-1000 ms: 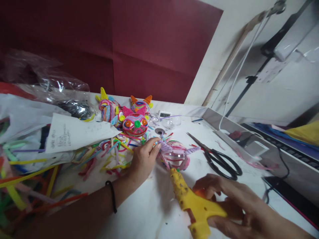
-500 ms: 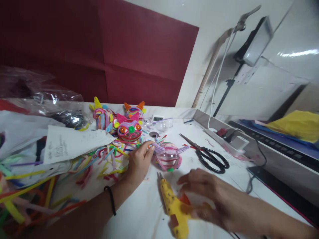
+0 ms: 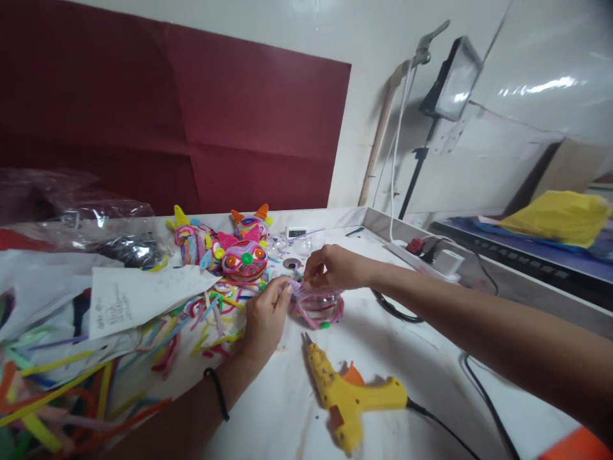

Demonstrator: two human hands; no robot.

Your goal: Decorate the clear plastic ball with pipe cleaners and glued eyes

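A clear ball (image 3: 322,310) wrapped in pink pipe cleaner, with a green bit at its lower edge, sits on the white table. My left hand (image 3: 265,316) is closed in a pinch at the purple pipe-cleaner ear (image 3: 297,289) on the ball's left side. Over the ball's top, my right hand (image 3: 335,267) has its fingers bent together close to that ear; what lies between the fingertips is hidden. Nearer to me, a yellow glue gun (image 3: 342,396) with an orange trigger lies on its side, untouched. Black scissors (image 3: 395,308) are mostly covered by my right forearm.
Finished-looking pipe-cleaner cat heads (image 3: 245,260) stand behind my left hand. Cut pipe cleaners (image 3: 220,313) and a paper sheet (image 3: 138,294) spread over the left. A power strip (image 3: 426,259) lies along the right ledge; the glue gun's cord (image 3: 443,425) runs right.
My right hand has left the glue gun on the table and moved up and left to the ball's ear. My left hand stays at the purple ear. The view has shifted slightly.
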